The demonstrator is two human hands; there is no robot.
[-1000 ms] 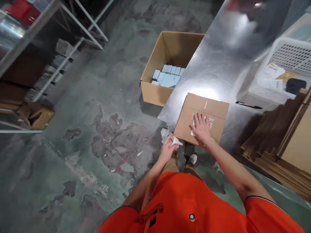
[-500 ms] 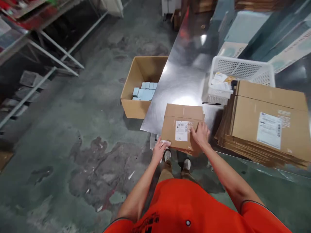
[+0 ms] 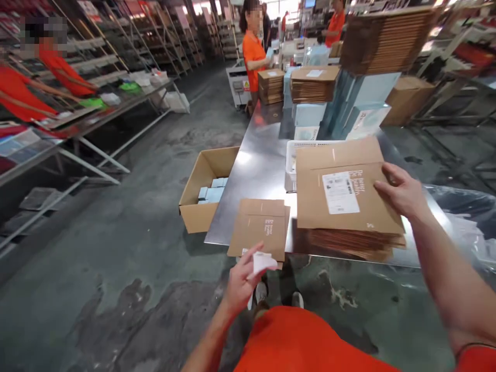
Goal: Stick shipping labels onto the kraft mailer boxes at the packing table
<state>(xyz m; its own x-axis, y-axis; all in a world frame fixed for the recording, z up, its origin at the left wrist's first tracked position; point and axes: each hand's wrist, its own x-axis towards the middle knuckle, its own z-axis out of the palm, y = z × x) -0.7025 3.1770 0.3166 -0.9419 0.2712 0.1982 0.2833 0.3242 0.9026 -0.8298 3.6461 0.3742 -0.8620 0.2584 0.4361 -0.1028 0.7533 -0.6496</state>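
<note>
My left hand [image 3: 242, 281] is below the table's near edge, its fingers pinched on a small white piece of paper [image 3: 264, 262]. Just above it a flat brown carton [image 3: 260, 227] lies on the metal table [image 3: 258, 170] and overhangs the edge. My right hand [image 3: 403, 194] is out to the right, fingers curled on the right edge of the top labelled carton [image 3: 341, 196]. That carton lies on a stack of flat cartons [image 3: 349, 243].
An open cardboard box [image 3: 194, 206] holding several pale blue boxes stands on the floor left of the table. A white basket [image 3: 290, 155] sits behind the stack. Further stacks of cartons and blue boxes fill the table's far end. People in orange stand at other tables.
The view has tilted up from the floor to the room. My right hand left the small flat carton and went right to the stack's top carton. My left hand kept the white paper.
</note>
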